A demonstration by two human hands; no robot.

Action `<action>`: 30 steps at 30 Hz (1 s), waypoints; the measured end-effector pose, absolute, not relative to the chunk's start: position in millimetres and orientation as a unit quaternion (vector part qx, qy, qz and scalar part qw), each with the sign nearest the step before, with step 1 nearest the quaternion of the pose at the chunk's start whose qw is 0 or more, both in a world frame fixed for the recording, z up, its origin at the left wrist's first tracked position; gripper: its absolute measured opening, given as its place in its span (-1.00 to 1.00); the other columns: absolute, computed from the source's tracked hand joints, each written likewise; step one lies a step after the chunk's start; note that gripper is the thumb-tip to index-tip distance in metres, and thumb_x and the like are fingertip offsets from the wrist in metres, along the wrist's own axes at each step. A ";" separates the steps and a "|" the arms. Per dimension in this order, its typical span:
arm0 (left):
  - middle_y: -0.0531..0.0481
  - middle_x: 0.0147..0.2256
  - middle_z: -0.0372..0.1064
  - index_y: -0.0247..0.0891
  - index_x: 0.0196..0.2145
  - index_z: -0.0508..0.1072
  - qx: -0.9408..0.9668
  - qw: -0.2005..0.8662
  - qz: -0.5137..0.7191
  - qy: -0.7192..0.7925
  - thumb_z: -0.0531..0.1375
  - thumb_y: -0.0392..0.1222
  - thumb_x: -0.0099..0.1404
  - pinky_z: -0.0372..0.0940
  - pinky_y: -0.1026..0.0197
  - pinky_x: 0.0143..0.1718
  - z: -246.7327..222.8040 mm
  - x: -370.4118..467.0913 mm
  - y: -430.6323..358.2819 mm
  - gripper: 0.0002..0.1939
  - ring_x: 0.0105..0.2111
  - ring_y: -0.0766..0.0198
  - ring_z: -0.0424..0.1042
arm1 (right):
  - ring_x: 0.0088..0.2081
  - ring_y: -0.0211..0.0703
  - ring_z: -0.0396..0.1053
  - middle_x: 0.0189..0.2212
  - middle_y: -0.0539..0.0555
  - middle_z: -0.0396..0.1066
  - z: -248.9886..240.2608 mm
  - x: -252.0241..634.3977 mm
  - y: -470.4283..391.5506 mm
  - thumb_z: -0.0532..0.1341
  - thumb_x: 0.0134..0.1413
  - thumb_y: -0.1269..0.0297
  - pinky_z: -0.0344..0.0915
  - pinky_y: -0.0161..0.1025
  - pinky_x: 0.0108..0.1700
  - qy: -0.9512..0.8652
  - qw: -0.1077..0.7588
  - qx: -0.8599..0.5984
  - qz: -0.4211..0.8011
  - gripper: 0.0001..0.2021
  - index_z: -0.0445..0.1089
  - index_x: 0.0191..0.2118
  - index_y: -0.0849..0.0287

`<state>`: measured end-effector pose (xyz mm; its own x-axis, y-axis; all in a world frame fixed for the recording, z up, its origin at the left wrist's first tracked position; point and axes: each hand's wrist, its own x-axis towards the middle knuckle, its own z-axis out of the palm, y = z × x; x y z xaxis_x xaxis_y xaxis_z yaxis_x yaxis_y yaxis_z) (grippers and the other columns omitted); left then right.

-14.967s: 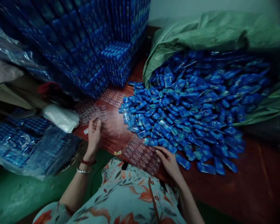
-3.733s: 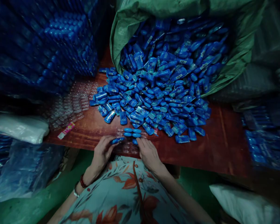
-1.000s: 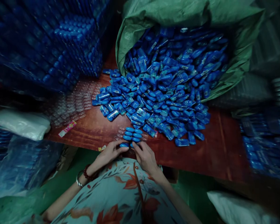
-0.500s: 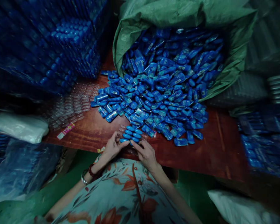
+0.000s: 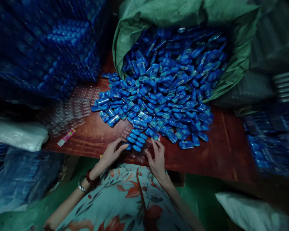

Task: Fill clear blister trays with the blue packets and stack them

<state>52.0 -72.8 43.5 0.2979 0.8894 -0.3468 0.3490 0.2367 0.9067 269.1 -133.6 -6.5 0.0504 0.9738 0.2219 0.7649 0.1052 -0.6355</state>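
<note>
Several small blue oval packs [image 5: 136,137] stand on edge in two columns in a clear plastic blister tray [image 5: 141,156] on the table before me. My left hand [image 5: 113,152] is at the tray's left side, fingers bent, thumb on the lower-left pack. Part of that pack is hidden by the thumb. My right hand [image 5: 157,158] hovers just right of the tray, thumb and fingers apart, holding nothing. Right behind the tray spreads a heap of loose blue packs [image 5: 156,104], some showing barcode labels.
The heap spills from a green woven sack [image 5: 240,67] on the reddish wooden table [image 5: 202,158]. Clear trays [image 5: 71,110] and a pink-and-yellow label strip [image 5: 66,137] lie left. Filled trays stand stacked at the back left [image 5: 69,41]. More blue packs [image 5: 260,147] are at right.
My right hand has drawn back to the right from the packs, its fingers parting. The left thumb has shifted slightly left on the lower row. The whole view has moved a little.
</note>
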 end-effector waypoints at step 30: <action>-0.11 -0.19 0.30 -0.26 -0.06 0.28 0.896 0.232 0.039 0.376 -0.08 -0.50 0.20 0.32 0.17 -0.16 38.3 25.4 -75.7 -0.60 -0.19 0.21 0.33 | 0.35 0.09 -0.46 0.31 0.17 -0.06 -23.1 270.2 -102.3 0.04 0.23 0.28 -0.05 0.19 0.26 -0.834 0.074 -0.526 0.150 -0.48 0.05 0.28 0.25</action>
